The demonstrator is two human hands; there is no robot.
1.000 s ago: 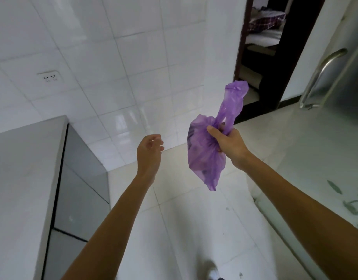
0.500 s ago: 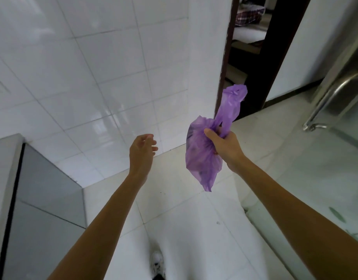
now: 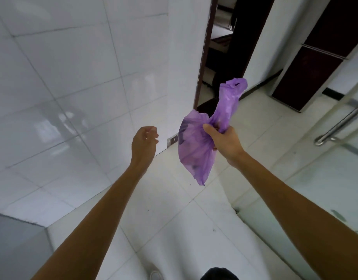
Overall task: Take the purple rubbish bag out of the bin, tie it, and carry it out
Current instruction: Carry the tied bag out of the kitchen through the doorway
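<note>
The purple rubbish bag (image 3: 196, 146) hangs in the air at chest height, out of any bin. My right hand (image 3: 224, 140) grips its gathered neck, and the bunched top of the bag sticks up above my fist toward the doorway. The bag's body sags down to the left of my hand, with dark contents showing through the plastic. My left hand (image 3: 144, 142) floats a short way to the left of the bag, fingers loosely curled, holding nothing and not touching it.
A white tiled wall (image 3: 73, 87) runs along the left. A dark open doorway (image 3: 220, 51) lies ahead, past the wall's corner. A glass door with a steel handle (image 3: 340, 126) stands on the right. A grey cabinet corner (image 3: 14, 245) sits at lower left.
The view has moved forward toward the doorway; the cabinet has slid off to the lower left. Both hands keep the same pose, the right one still gripping the bag.
</note>
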